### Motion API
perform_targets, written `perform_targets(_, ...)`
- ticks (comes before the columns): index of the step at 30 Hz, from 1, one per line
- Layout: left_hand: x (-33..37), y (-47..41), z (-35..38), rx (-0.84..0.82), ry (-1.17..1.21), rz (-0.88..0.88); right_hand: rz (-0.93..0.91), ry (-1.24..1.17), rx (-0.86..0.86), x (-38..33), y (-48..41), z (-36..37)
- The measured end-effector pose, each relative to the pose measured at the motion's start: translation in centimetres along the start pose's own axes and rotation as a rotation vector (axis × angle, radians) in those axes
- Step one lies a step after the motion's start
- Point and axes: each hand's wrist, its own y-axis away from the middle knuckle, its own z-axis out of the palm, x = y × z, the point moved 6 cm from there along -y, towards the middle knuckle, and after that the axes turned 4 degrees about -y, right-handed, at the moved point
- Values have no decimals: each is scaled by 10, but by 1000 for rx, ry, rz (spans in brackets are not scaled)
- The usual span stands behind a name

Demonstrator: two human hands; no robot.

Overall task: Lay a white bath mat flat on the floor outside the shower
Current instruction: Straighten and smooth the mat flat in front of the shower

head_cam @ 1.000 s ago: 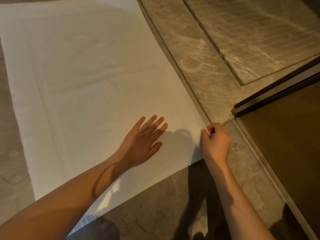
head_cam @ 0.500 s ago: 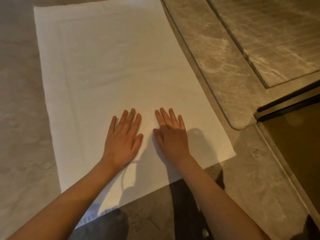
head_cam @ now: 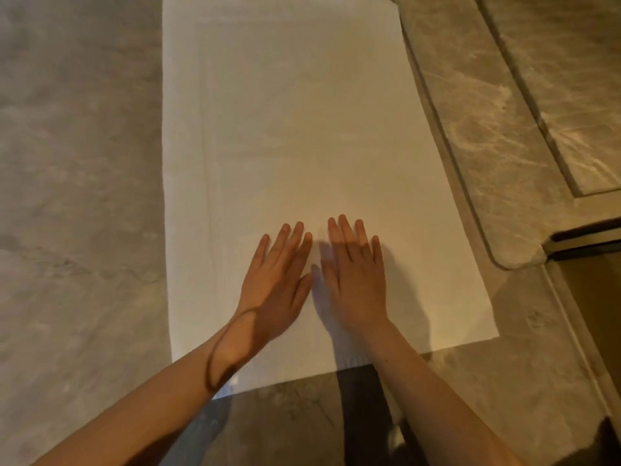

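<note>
The white bath mat (head_cam: 295, 122) lies spread flat on the grey marble floor, its long right edge running along the raised shower threshold (head_cam: 484, 153). My left hand (head_cam: 279, 280) and my right hand (head_cam: 356, 277) rest palm-down side by side on the mat's near half, fingers straight and pointing away from me. Neither hand holds anything. A dark hair tie circles my left wrist.
Marble floor (head_cam: 74, 196) stretches to the left of the mat. The sunken shower floor (head_cam: 578, 79) lies at the right beyond the threshold. A dark shower door track (head_cam: 584, 240) meets the threshold's rounded end. My dark-clothed legs show at the bottom.
My right hand let go of the mat's near right corner and moved left onto the mat beside my left hand. Both hands have since slid forward along the mat.
</note>
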Motion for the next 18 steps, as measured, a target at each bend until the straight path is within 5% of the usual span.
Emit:
perform_targets(7,-22,43,6,-33,90,-81,-98,90,-99,22,21,14)
perform_targets(18,-86,123,-1,-97,-59,-256,223,72,-12,147,65,-46)
